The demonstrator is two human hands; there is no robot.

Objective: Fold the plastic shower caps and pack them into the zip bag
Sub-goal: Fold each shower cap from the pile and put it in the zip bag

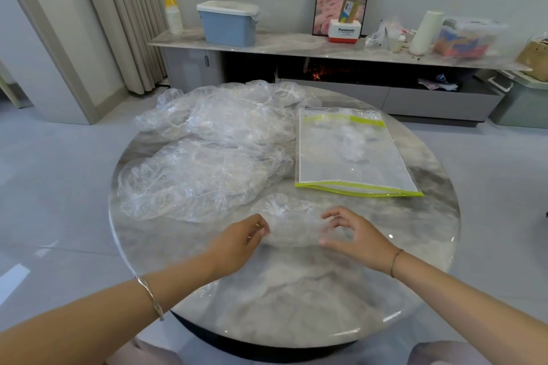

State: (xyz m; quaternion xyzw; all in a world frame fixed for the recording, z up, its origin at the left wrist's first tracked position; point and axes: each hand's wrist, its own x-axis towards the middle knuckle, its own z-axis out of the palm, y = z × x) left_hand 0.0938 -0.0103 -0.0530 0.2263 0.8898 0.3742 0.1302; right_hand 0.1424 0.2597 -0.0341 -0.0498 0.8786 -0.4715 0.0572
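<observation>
L hand [243,241] pinches left end of one shower cap [292,225]; R hand [353,234] curls fingers + thumb round its right end. Cap lies on table [415,261], near-side of zip bag [353,154]. Pile of caps [207,157] sits just left of bag.

The brand name "Panasonic" is printed in dark letters on the white front of a white-and-red box [345,31] standing toward the back edge of the sideboard [281,44]. The smaller line beneath it and the print on the packet [350,10] inside the box cannot be read.
</observation>
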